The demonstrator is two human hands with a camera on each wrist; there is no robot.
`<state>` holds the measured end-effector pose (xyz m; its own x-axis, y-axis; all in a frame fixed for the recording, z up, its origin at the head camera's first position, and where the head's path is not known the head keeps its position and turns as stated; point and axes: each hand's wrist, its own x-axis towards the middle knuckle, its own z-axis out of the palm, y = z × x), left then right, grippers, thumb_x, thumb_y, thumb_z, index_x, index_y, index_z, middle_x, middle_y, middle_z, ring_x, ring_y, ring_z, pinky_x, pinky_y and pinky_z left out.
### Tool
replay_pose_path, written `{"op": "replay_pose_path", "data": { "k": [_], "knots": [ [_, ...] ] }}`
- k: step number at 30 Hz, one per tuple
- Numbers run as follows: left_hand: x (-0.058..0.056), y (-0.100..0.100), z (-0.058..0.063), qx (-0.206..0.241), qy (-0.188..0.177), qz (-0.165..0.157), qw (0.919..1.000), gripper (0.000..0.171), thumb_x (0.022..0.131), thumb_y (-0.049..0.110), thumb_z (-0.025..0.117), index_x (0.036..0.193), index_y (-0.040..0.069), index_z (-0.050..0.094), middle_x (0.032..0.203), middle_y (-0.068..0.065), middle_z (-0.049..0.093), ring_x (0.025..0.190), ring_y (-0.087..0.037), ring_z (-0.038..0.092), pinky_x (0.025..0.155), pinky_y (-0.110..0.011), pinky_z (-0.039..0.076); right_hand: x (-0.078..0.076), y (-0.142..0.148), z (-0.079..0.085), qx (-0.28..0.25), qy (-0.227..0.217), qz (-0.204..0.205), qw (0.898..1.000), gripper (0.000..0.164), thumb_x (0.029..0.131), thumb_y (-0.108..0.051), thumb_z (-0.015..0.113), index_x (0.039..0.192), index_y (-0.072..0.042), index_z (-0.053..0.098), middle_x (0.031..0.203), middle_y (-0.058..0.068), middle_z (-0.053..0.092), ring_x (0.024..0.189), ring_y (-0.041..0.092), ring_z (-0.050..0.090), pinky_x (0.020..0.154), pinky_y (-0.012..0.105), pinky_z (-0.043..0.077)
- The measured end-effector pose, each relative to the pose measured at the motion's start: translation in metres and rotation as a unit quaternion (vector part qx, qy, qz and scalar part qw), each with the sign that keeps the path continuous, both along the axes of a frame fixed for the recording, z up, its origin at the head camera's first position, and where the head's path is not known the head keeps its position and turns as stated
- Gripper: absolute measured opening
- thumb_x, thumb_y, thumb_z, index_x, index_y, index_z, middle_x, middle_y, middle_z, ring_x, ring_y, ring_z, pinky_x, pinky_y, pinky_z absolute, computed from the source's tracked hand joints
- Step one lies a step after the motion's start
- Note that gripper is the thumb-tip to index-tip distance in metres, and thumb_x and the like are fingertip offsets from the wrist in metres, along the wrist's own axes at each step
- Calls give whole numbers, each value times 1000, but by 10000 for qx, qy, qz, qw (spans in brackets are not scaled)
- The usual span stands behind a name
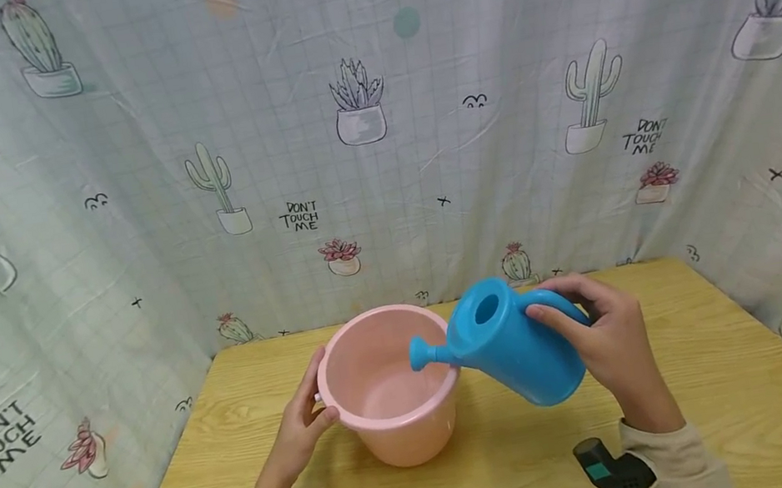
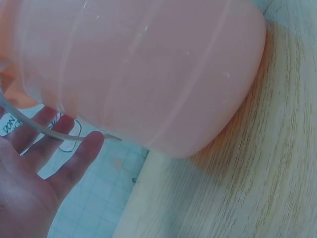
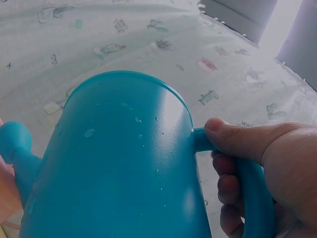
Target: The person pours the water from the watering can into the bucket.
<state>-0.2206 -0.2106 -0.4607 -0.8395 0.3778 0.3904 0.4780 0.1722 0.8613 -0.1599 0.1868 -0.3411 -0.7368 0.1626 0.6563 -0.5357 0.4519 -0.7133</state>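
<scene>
A pink bucket (image 1: 408,439) stands upright on the table. My left hand (image 1: 302,422) holds it at the left side of its rim, thumb toward the near side. In the left wrist view, several fingers of the left hand (image 2: 37,168) reach to the bucket wall (image 2: 148,64) beside a thin pale bail handle (image 2: 59,135). My right hand (image 1: 612,329) grips the handle of a blue watering can (image 1: 521,351), fingers curled round it. The can leans left, its spout head over the bucket's opening. Water drops dot the can's side (image 3: 119,158). No stream shows at the spout.
The wooden table (image 1: 727,362) carries the bucket, with its far edge meeting a hanging cloth (image 1: 381,178) printed with cacti. The cloth also runs along the left and right sides. Dark wrist devices (image 1: 614,468) sit by both sleeves.
</scene>
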Motion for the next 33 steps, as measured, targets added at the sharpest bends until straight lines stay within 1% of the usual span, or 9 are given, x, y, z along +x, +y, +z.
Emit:
{"op": "replay_pose_path", "data": {
  "k": [4,8,15,19,24,29,33],
  "knots": [
    [2,-1,-1,17,-92,57,9999,75,97,15,58,157,26,14,163,-7,14,133,0,37,96,-18,46,0,-1,-2,9,-83,0,10000,22,82,-2,75,104,-3,71,94,-19,65,90,-6,64,81,11,49],
    [4,-1,-4,13,-152,114,9998,75,97,15,58,157,26,14,164,-6,14,135,1,34,98,-17,44,1,-1,-5,11,-177,2,9998,23,83,-4,75,105,-6,71,94,-17,66,90,-5,64,81,14,50],
    [6,-2,-5,54,-92,95,9999,73,98,12,56,157,24,14,163,-8,14,135,3,35,97,-17,44,1,-2,-6,-45,-222,67,9997,21,84,-5,74,104,-5,71,95,-11,68,89,-2,65,80,15,51],
    [5,-1,-4,48,-95,35,9999,73,98,13,57,157,23,15,164,-7,13,137,4,33,99,-17,44,2,-3,-7,-84,-279,-67,9996,22,83,-5,75,104,-6,71,94,-9,68,88,-2,64,80,14,51],
    [4,-1,-4,105,-37,-76,9999,74,98,15,57,157,22,14,164,-9,13,136,2,34,98,-17,44,3,-2,-7,-99,-309,-97,9994,22,83,-5,74,105,-3,70,94,-11,68,88,-2,64,80,14,51],
    [2,0,-3,78,47,-13,10000,74,98,14,57,157,21,14,164,-8,13,137,3,32,98,-16,43,2,-1,-3,-82,-225,-132,9996,21,83,-4,74,104,-4,70,93,-17,65,88,-4,64,80,14,50],
    [1,1,-2,118,-8,-1,9999,74,98,14,57,157,22,13,164,-8,14,136,3,34,98,-16,43,1,0,-1,-52,-183,-127,9997,21,83,-5,75,103,-5,71,93,-17,65,87,-4,64,80,14,50]
  ]
}}
